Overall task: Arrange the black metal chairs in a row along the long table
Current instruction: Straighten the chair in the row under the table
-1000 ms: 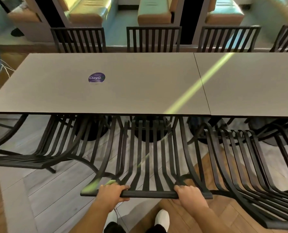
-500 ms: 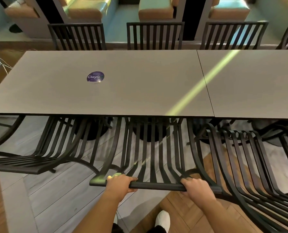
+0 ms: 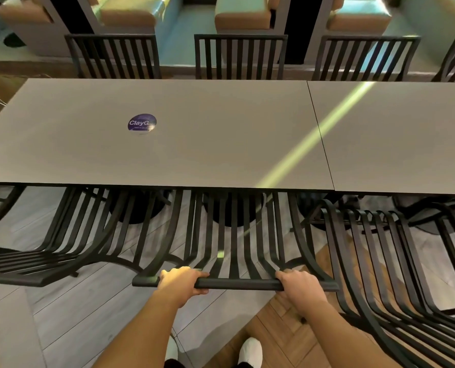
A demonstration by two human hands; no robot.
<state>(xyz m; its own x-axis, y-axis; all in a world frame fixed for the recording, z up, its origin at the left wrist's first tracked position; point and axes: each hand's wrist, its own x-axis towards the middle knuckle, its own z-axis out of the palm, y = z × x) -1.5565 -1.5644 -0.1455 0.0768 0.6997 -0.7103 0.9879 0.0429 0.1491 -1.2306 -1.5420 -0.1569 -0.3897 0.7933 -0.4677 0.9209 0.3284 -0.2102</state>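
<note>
A black slatted metal chair (image 3: 234, 251) stands in front of me, its seat tucked under the near edge of the long grey table (image 3: 221, 144). My left hand (image 3: 180, 281) and my right hand (image 3: 299, 286) both grip the chair's top rail. Another black chair (image 3: 62, 251) stands to its left under the table edge, angled a little. A third black chair (image 3: 396, 266) is close on the right, its backrest nearly touching the one I hold. Several more black chairs (image 3: 241, 57) line the table's far side.
A round purple sticker (image 3: 142, 123) sits on the table top. Black pedestal bases (image 3: 233, 211) stand under the table. Padded booth seats (image 3: 243, 14) lie beyond the far chairs. The floor is grey tile and wood parquet; my white shoes (image 3: 251, 350) are below.
The chair I hold has slid forward, further under the table, and my hands moved with it. My view came closer to the table.
</note>
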